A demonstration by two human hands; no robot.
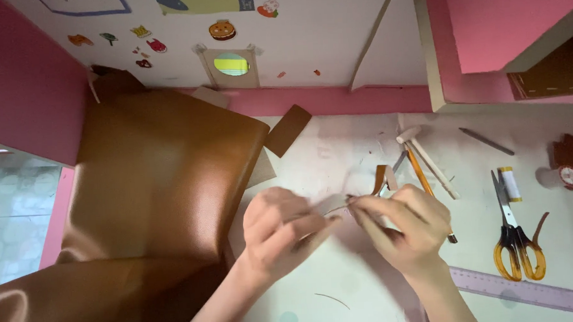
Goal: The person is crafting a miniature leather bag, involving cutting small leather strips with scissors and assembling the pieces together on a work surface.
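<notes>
Ruler point(526, 291) at near right edge of table point(341, 286), pale purple, lying flat. Left hand point(277, 230) and right hand point(400, 224) close together mid-table, fingers pinched on thin thread point(336, 209) stretched between them; small tan leather strip point(381, 178) stands just behind right fingers. Scissors point(516, 242) right of hands, amber handles, blades together. Brown leather sheet point(154, 184) drapes left. Small mallet point(426, 157), pencil point(420, 172) beyond hands. Thread spool point(509, 183) near scissors' tips. Stickered wall point(295, 34) farthest.
</notes>
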